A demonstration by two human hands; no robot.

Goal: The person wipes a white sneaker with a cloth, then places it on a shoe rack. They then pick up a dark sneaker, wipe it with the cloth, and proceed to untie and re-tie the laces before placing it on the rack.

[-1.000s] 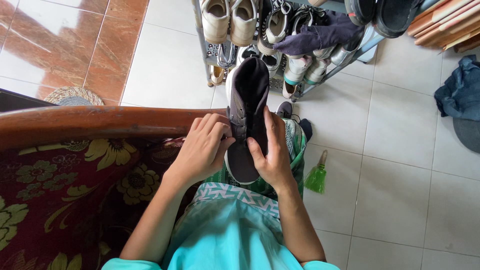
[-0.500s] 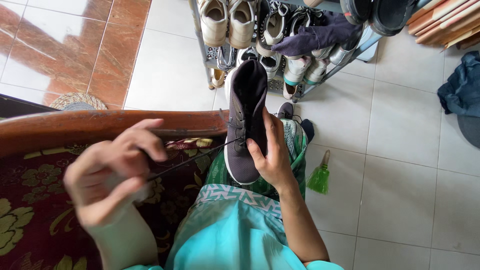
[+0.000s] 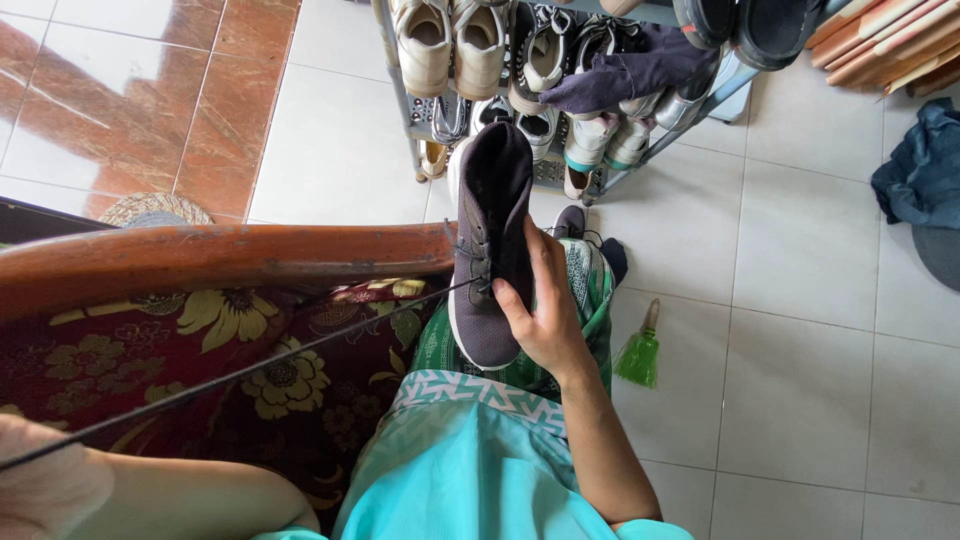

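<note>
My right hand (image 3: 545, 312) grips a dark grey sneaker (image 3: 492, 238) by its side, toe pointing away, above my lap. A long black shoelace (image 3: 262, 362) runs taut from the sneaker's eyelets down to the lower left. My left hand (image 3: 45, 487) is at the bottom left corner, blurred and close to the camera, pulling the far end of that lace. I sit in turquoise clothing (image 3: 460, 470) with a green patterned cloth (image 3: 585, 285) over my legs.
A metal shoe rack (image 3: 520, 80) packed with several pairs of shoes stands ahead on white floor tiles. A wooden armrest (image 3: 220, 255) and a red floral cushion (image 3: 150, 350) lie to my left. A small green brush (image 3: 640, 352) lies on the floor. Dark blue cloth (image 3: 925, 170) sits far right.
My left hand left the sneaker's lacing and drew far back to the lower left, pulling the lace out long and taut. My right hand keeps holding the sneaker.
</note>
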